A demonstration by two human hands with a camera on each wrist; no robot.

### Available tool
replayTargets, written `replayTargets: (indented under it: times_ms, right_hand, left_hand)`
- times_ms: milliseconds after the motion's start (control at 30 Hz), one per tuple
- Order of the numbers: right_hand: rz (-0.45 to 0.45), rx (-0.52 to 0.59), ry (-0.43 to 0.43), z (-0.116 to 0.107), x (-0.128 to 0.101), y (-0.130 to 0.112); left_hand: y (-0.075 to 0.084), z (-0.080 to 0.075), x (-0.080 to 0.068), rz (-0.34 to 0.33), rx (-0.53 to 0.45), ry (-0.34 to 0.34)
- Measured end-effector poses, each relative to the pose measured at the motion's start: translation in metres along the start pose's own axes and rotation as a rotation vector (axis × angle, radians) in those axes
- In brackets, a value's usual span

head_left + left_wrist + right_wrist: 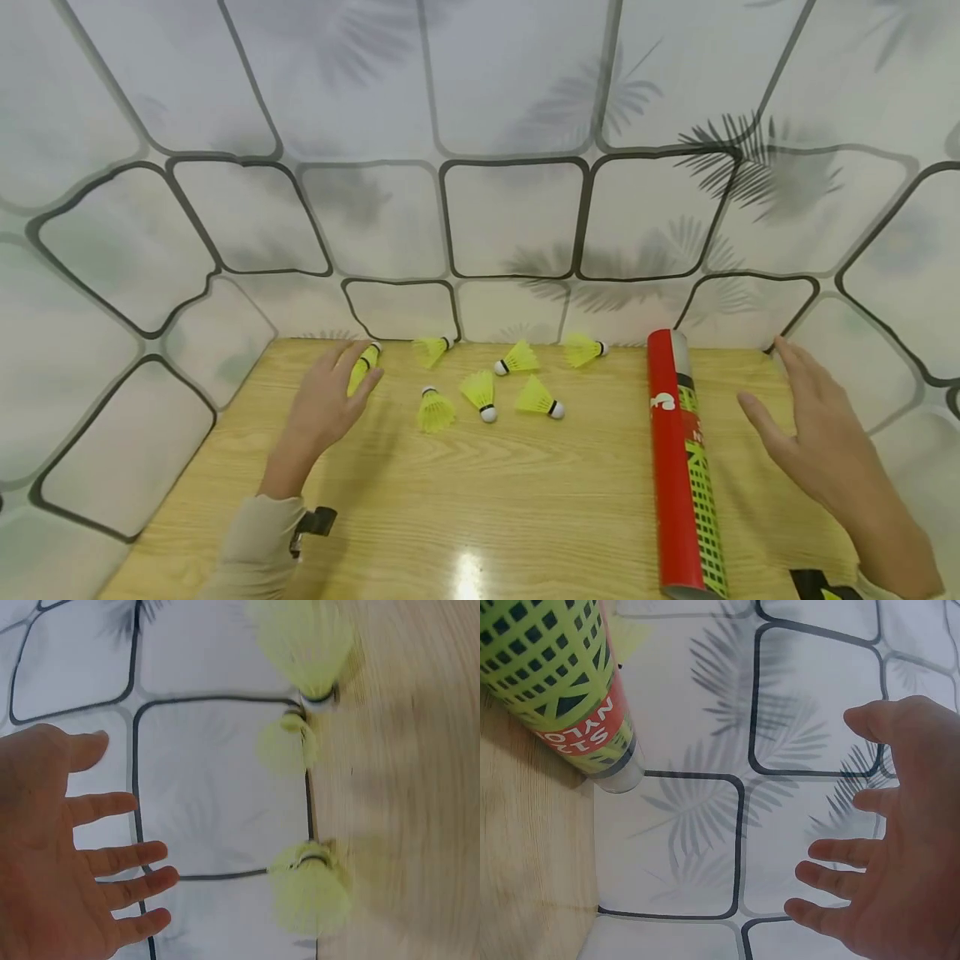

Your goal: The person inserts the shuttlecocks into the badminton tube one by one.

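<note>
Several yellow shuttlecocks lie scattered on the far middle of a wooden table (525, 500). My left hand (337, 392) reaches flat across the table, fingers straight, its fingertips beside a shuttlecock (365, 365) by the back wall. In the left wrist view the left hand (71, 847) is spread and holds nothing, with blurred shuttlecocks (311, 889) ahead. A red tube with green-black print (678, 467) lies lengthwise on the right. My right hand (798, 408) hovers open just right of it, apart from it. The right wrist view shows that spread right hand (900, 855) and the tube's end (570, 682).
Walls papered with a black-outlined tile and leaf pattern (510, 217) enclose the table at the back and on both sides. Other shuttlecocks (480, 392) (583, 350) lie between my hands. The near part of the table is bare wood with a light glare (468, 575).
</note>
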State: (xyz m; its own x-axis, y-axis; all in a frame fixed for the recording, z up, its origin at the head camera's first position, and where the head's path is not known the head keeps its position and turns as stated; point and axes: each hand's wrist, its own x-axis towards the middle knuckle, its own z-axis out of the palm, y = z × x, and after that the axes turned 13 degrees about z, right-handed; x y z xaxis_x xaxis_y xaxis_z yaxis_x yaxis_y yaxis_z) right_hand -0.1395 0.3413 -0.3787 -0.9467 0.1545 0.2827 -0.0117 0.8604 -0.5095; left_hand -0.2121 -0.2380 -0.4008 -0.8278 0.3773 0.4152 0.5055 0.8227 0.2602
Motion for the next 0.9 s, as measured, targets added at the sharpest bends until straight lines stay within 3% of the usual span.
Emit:
replayTargets:
  times_ms: [233,467,800,900]
  right_hand:
    - [0.015,0.116,0.024,0.008,-0.002,0.001]
    - [0.06,0.152,0.022,0.029,0.008,0.0]
    - [0.111,0.175,-0.102,0.043,0.035,0.002]
    - [0.13,0.153,-0.166,0.049,0.048,-0.002]
  left_hand:
    - [0.023,0.019,-0.008,-0.081,-0.145,-0.018]
    - [0.032,0.047,-0.009,-0.089,-0.246,-0.012]
    - [0.038,0.069,-0.009,-0.086,-0.332,0.035]
    - [0.036,0.075,-0.011,-0.091,-0.422,0.06]
